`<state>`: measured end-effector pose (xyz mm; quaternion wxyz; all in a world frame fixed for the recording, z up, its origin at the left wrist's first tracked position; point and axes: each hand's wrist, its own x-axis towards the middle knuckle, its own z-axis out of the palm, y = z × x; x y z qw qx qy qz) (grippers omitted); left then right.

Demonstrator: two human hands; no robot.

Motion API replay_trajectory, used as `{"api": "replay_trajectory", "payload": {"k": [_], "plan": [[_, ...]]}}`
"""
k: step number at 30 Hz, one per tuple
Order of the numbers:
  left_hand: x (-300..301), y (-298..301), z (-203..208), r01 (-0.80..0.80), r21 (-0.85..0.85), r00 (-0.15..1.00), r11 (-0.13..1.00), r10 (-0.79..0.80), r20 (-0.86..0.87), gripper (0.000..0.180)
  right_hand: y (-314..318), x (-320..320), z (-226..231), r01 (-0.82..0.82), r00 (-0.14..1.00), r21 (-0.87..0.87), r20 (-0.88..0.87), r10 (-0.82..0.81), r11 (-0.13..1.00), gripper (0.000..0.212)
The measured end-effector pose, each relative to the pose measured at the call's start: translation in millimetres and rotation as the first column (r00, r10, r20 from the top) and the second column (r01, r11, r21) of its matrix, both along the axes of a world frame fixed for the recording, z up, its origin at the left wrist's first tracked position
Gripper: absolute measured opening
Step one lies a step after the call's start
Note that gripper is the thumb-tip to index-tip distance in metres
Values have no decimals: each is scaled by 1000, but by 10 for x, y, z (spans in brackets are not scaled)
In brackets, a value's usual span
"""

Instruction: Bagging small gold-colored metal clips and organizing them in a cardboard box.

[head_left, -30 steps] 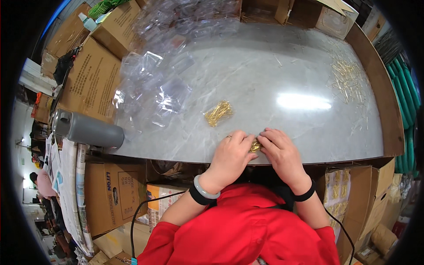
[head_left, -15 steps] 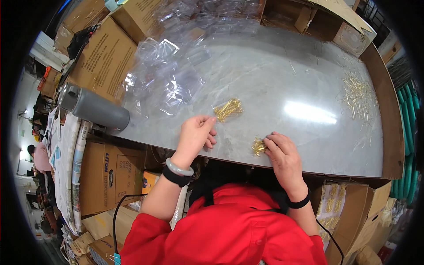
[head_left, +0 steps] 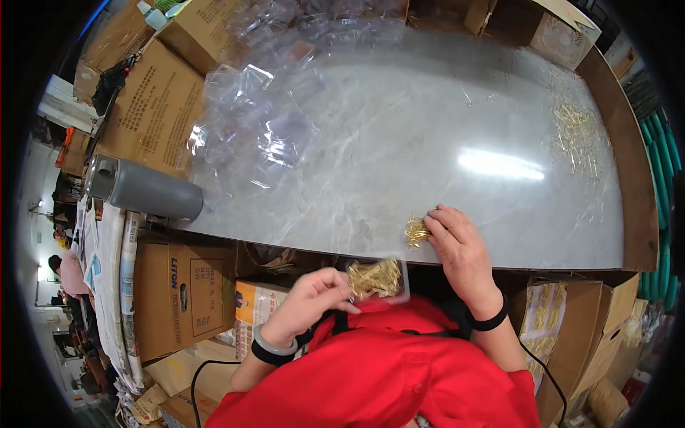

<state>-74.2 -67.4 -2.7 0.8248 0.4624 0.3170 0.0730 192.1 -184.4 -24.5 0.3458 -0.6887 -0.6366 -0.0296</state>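
My left hand (head_left: 314, 299) pinches the edge of a clear plastic packet (head_left: 404, 282), its fingers closed. Inside the packet lies a heap of thin gold wire pieces (head_left: 375, 277). The packet is in front of my red shirt, just off the near table edge. On the table near that edge, my right hand (head_left: 460, 246) has its fingers closed around one side of a small bundle of gold wire pieces (head_left: 416, 232); the bundle's left end sticks out past the fingertips.
Many clear plastic packets (head_left: 264, 135) are spread over the table's left and back. A grey bottle (head_left: 146, 189) lies at the left edge. Loose gold wire pieces (head_left: 576, 135) are scattered at the far right, by a cardboard wall (head_left: 621, 135). Cardboard boxes (head_left: 185, 296) stand below the table.
My left hand has drawn the packet of gold wire pieces from the tabletop toward my body, past the near edge. My right hand stays almost in place with its bundle.
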Motion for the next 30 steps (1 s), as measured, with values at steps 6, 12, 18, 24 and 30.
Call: {"api": "replay_trajectory", "payload": {"k": [6, 12, 18, 24, 30], "plan": [[122, -73, -313, 84, -38, 993, 996, -87, -76, 12, 20, -57, -12, 20, 1000, -20, -3, -20, 1000, 31], [271, -219, -384, 62, -111, 998, 992, -65, -21, 10, -106, -243, 11, -58, 998, -64, -28, 57, 996, 31], [259, -311, -371, 43, -169, 998, 985, -36, 43, 9, -402, -510, -44, -226, 974, -104, -15, 225, 969, 36], [296, -229, -9, 128, 91, 983, 988, -138, 117, 10, -377, -483, 96, -192, 966, 55, -162, 199, 980, 31], [797, 2, 46, 188, 615, 982, 766, -157, -104, 18, 14, -187, 25, -22, 975, 166, -214, 58, 986, 25]]}}
